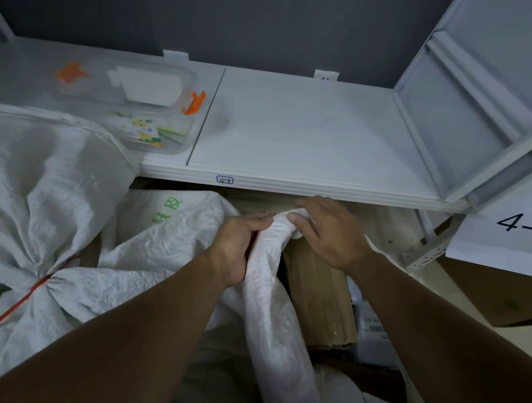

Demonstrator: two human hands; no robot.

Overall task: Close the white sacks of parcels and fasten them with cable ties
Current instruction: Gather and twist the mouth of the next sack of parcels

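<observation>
An open white woven sack (271,295) stands in front of me below the shelf, with brown cardboard parcels (318,291) showing inside its mouth. My left hand (237,246) is clenched around a gathered fold of the sack's rim. My right hand (328,230) pinches the same rim just to the right, thumb and fingers on the cloth. To the left lies another white sack (40,206), its neck bunched and bound with a red cable tie (18,301). A third sack (170,223) with green print sits behind.
A white metal shelf (294,131) runs across above the sacks. On its left part sits a clear plastic box (149,110) with orange clips and small items. A white rack frame (469,114) rises on the right, with a paper label "4-3" (511,238) and a cardboard box (508,294).
</observation>
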